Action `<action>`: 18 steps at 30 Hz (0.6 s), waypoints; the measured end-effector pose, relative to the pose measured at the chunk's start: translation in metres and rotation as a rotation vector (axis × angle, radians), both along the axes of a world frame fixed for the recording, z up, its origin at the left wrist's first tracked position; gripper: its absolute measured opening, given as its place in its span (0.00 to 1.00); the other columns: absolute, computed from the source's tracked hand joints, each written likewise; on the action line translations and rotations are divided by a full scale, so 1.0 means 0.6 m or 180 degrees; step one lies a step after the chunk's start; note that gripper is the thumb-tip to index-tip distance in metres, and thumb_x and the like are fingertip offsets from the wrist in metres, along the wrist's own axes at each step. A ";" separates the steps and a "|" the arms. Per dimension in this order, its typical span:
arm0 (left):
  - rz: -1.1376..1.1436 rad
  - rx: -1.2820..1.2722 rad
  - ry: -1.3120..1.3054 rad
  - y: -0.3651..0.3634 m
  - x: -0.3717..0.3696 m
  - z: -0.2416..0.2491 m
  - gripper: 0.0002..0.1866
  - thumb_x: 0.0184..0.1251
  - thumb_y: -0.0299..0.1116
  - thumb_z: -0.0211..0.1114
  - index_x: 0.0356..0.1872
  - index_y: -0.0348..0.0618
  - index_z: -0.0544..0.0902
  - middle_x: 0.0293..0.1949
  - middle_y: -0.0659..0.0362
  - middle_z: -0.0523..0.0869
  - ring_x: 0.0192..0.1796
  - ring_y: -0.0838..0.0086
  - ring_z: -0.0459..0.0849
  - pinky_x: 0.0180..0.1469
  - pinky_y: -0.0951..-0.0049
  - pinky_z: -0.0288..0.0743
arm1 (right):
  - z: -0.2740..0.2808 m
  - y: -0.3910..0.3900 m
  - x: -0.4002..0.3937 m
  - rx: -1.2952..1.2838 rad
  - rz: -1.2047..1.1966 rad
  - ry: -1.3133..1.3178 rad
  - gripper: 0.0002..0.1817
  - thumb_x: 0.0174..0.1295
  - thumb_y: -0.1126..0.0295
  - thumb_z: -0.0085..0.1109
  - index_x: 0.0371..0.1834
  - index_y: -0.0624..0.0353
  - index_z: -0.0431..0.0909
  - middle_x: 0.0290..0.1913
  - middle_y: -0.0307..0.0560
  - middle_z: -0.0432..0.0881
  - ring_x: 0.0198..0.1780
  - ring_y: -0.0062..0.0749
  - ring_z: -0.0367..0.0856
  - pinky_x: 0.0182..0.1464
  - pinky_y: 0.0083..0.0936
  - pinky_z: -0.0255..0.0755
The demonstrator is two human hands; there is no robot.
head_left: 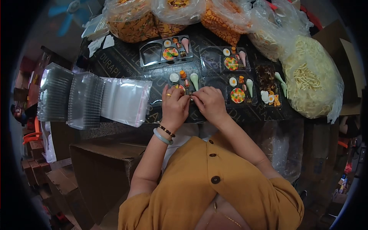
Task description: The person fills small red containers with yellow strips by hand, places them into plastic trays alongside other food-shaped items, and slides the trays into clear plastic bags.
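Observation:
Both hands meet over the near edge of a clear plastic tray point(156, 100) at the middle of the table. My left hand point(175, 103) has its fingers pressed together, and my right hand point(209, 102) pinches beside it; anything between the fingertips is too small to name. In that tray lie a white round piece point(174, 78), an orange piece point(183, 73), a green cone-shaped piece point(194, 81) and a pizza-like disc partly under my left fingers. Similar filled trays stand behind point(151, 57) and to the right point(214, 81).
Stacked clear trays point(84, 97) and plastic sleeves point(124, 99) lie at the left. Bags of small pieces point(220, 25) line the back, with a large bag of pale pieces point(312, 82) at the right. A cardboard box point(99, 176) stands below the table edge.

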State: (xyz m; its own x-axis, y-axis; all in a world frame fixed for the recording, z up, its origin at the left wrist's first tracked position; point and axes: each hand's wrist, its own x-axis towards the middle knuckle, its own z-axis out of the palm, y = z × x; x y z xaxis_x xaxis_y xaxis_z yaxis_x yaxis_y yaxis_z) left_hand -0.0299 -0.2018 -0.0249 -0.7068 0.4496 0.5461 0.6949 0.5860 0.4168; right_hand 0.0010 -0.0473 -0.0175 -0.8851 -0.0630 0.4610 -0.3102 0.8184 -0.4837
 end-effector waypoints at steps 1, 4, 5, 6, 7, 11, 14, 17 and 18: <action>0.0011 -0.0011 -0.0003 -0.003 0.004 -0.001 0.07 0.49 0.24 0.65 0.31 0.42 0.81 0.35 0.57 0.77 0.43 0.61 0.76 0.61 0.51 0.60 | 0.002 -0.004 0.005 0.0062 0.0043 0.0124 0.05 0.50 0.72 0.61 0.30 0.56 0.78 0.30 0.40 0.77 0.35 0.36 0.76 0.39 0.30 0.65; -0.0025 0.0085 -0.0158 -0.002 0.012 -0.002 0.09 0.49 0.23 0.65 0.33 0.42 0.81 0.36 0.56 0.77 0.44 0.61 0.76 0.60 0.53 0.62 | -0.010 -0.005 0.011 0.0162 0.0093 0.0305 0.06 0.49 0.72 0.61 0.31 0.56 0.79 0.32 0.39 0.77 0.37 0.34 0.75 0.42 0.32 0.64; 0.0016 0.0176 -0.0157 0.000 0.014 -0.002 0.09 0.49 0.23 0.65 0.34 0.41 0.81 0.36 0.55 0.77 0.44 0.60 0.76 0.60 0.53 0.62 | -0.014 -0.004 0.013 0.0201 0.0090 0.0367 0.06 0.49 0.72 0.59 0.32 0.56 0.79 0.32 0.39 0.76 0.38 0.34 0.75 0.44 0.33 0.63; 0.0053 0.0269 -0.0155 0.002 0.016 -0.003 0.10 0.49 0.23 0.65 0.35 0.41 0.81 0.37 0.55 0.77 0.45 0.60 0.76 0.59 0.53 0.63 | -0.016 -0.002 0.012 0.0203 0.0074 0.0363 0.06 0.49 0.72 0.59 0.32 0.56 0.79 0.32 0.39 0.76 0.38 0.34 0.75 0.44 0.33 0.63; 0.0038 0.0271 -0.0157 0.003 0.016 -0.003 0.10 0.49 0.23 0.65 0.35 0.41 0.81 0.37 0.55 0.77 0.45 0.60 0.76 0.59 0.53 0.63 | -0.017 -0.001 0.010 0.0169 0.0062 0.0358 0.07 0.49 0.73 0.60 0.33 0.56 0.80 0.33 0.39 0.76 0.38 0.34 0.75 0.42 0.32 0.64; -0.0030 -0.0044 -0.0048 -0.001 0.018 -0.011 0.13 0.49 0.24 0.64 0.39 0.41 0.81 0.39 0.53 0.76 0.46 0.58 0.75 0.61 0.52 0.61 | -0.007 -0.004 0.009 0.0358 0.0032 0.0163 0.08 0.48 0.73 0.61 0.34 0.55 0.81 0.36 0.39 0.77 0.40 0.34 0.75 0.44 0.32 0.63; -0.0034 -0.0143 -0.0008 -0.004 0.021 -0.008 0.14 0.50 0.24 0.63 0.40 0.41 0.80 0.40 0.52 0.76 0.48 0.57 0.74 0.62 0.51 0.60 | 0.004 -0.008 0.013 0.0508 0.0050 0.0163 0.08 0.48 0.72 0.61 0.33 0.55 0.81 0.37 0.40 0.77 0.42 0.33 0.75 0.48 0.33 0.60; 0.0008 -0.0246 0.0014 0.004 0.026 -0.010 0.17 0.53 0.26 0.62 0.46 0.38 0.78 0.49 0.50 0.75 0.55 0.56 0.71 0.64 0.49 0.55 | 0.026 0.015 0.029 0.0076 0.0148 0.0161 0.08 0.49 0.72 0.62 0.34 0.56 0.80 0.39 0.41 0.78 0.43 0.33 0.76 0.50 0.32 0.61; 0.0016 -0.0337 0.0047 0.006 0.029 -0.008 0.19 0.55 0.27 0.62 0.49 0.37 0.76 0.54 0.50 0.74 0.59 0.55 0.69 0.66 0.48 0.53 | 0.034 0.037 0.037 0.0164 -0.0032 0.0175 0.08 0.49 0.72 0.62 0.34 0.56 0.80 0.39 0.41 0.78 0.43 0.33 0.76 0.50 0.32 0.61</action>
